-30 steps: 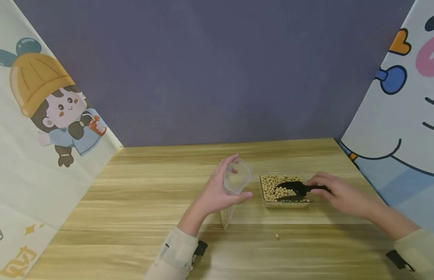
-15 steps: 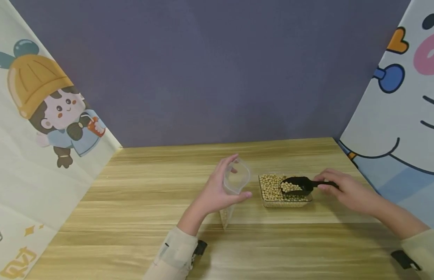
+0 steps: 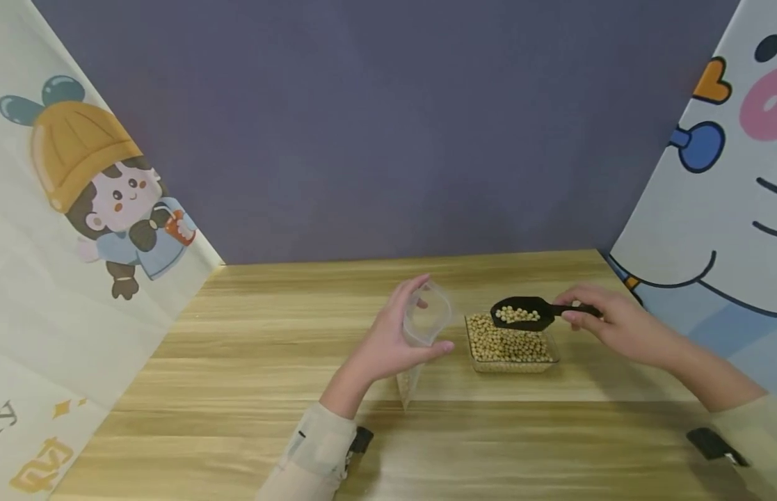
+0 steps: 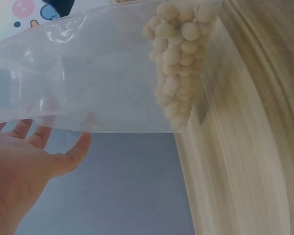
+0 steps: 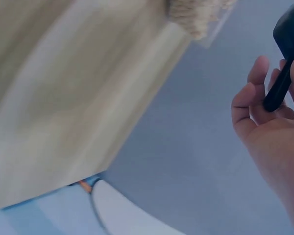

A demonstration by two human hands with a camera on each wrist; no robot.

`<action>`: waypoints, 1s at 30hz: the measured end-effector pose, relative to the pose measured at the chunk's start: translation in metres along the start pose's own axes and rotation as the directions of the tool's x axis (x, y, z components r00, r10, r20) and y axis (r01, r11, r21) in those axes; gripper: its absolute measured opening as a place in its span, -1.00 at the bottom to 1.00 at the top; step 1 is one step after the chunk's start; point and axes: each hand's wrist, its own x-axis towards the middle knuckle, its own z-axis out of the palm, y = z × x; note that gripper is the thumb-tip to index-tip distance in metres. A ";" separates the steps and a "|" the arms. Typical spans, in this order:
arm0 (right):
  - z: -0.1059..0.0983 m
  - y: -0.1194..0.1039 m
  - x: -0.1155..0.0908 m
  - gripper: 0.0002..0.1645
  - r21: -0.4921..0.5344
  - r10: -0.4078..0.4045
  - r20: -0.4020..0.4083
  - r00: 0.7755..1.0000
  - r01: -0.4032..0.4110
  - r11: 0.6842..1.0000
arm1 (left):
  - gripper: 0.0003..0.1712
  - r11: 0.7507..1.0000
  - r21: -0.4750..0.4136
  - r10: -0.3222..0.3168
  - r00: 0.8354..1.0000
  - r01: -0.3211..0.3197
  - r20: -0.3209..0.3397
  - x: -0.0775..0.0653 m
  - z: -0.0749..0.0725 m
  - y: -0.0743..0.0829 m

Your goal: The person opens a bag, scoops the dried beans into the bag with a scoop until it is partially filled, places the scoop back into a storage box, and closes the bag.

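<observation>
My left hand (image 3: 391,341) holds a clear plastic bag (image 4: 108,73) upright, thumb and fingers spread around its gaping mouth. Soybeans (image 4: 174,63) fill the bottom of the bag in the left wrist view. With its fingers around the handle, my right hand (image 3: 626,330) grips a black scoop (image 3: 543,309) that carries a small heap of soybeans (image 3: 516,315). The scoop is over the back of a clear rectangular container (image 3: 513,367), which is full of soybeans (image 3: 503,346) and stands to the right of the bag. In the right wrist view the scoop is partly cut off.
The wood-grain table (image 3: 250,362) runs back to a dark grey-blue wall panel (image 3: 388,139). White side panels with cartoon prints (image 3: 113,188) flank the table on the left and right.
My right hand has lifted the scoop out of the soybeans in the container, up and slightly back, with beans in it. My left hand and the bag have stayed nearly still.
</observation>
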 end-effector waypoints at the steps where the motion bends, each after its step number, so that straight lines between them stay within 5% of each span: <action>1: -0.002 -0.003 0.003 -0.71 0.000 -0.010 0.003 1.000 0.010 1.000 | 0.29 1.000 -0.002 0.002 1.000 -0.002 0.003 0.000 0.000 0.000; 18: -0.035 -0.084 0.059 -0.75 -0.027 -0.122 0.113 0.986 0.126 0.992 | 0.30 1.000 0.010 -0.018 0.999 0.017 0.035 -0.003 0.007 0.001; 30: -0.039 -0.104 0.078 -0.78 -0.187 -0.231 0.148 0.962 0.257 0.948 | 0.31 0.999 0.003 -0.040 0.998 0.040 0.050 -0.002 0.007 0.001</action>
